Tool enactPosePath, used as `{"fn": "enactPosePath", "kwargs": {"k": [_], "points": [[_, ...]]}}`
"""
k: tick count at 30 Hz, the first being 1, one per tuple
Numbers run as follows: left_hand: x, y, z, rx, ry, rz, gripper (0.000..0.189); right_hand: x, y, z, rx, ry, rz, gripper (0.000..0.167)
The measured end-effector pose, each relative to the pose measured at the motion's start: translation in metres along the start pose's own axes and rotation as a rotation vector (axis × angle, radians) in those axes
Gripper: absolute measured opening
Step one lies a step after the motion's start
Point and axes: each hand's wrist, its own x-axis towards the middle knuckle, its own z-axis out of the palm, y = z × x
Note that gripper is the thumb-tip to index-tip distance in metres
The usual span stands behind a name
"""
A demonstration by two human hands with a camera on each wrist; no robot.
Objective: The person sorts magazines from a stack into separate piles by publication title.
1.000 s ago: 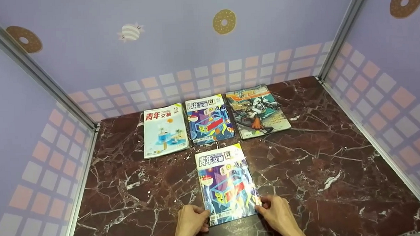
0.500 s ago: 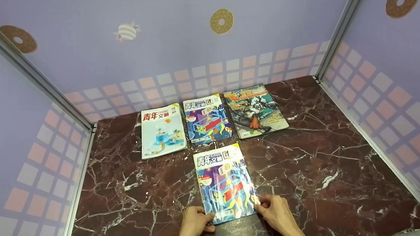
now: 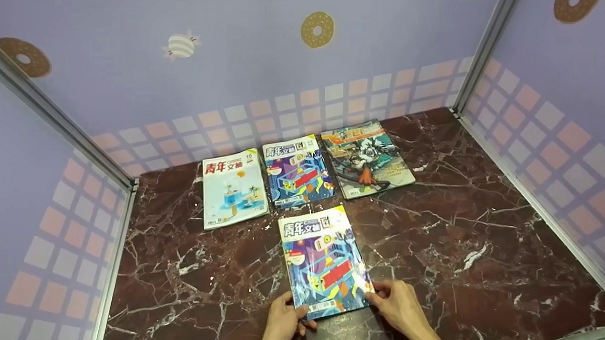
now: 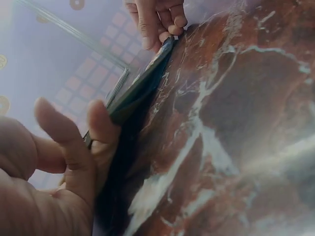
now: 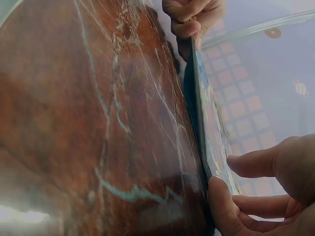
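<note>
A magazine point(image 3: 325, 262) with a blue and purple cover and a white title band lies at the front of the marble-patterned table. My left hand point(image 3: 281, 319) pinches its lower left corner, thumb on the cover and fingers beneath. At the lower right edge, my right hand point(image 3: 400, 305) pinches it too. The left wrist view has the magazine's edge point(image 4: 135, 93) slightly raised off the table at the left hand point(image 4: 64, 162). In the right wrist view, the right hand's thumb point(image 5: 253, 163) is over the cover side, and the magazine's spine or edge stretches toward the left hand point(image 5: 194, 17).
Behind lie three more magazines in a row: a pale beach-cover one point(image 3: 236, 190), one with the same blue-purple cover point(image 3: 300, 172), and a teal comic-style one point(image 3: 367, 160). Lilac panels point(image 3: 248, 51) with metal corner strips enclose the dark red table point(image 3: 460, 225) on three sides.
My left hand has shifted slightly right and inward, its thumb coming onto the magazine's lower left corner. The magazine's near edge has risen a little. The right hand stays in its place.
</note>
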Motion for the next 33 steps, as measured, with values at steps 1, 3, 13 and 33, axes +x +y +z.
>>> {"fn": "enactPosePath", "kwargs": {"k": [1,3,13,33], "points": [[0.000,0.000,0.000,-0.001,-0.002,0.006,0.056,0.000,0.003,0.001,0.003,0.004,-0.012,0.030],[-0.001,-0.001,0.000,-0.002,-0.007,0.014,0.062,0.001,0.009,0.004,0.013,0.006,-0.023,0.035],[-0.007,0.000,-0.001,-0.040,-0.026,0.090,0.074,0.000,-0.013,-0.010,0.256,-0.120,0.125,0.051],[-0.006,0.007,-0.004,-0.095,-0.006,0.117,0.066,0.013,-0.021,-0.010,0.648,-0.342,0.296,0.017]]}}
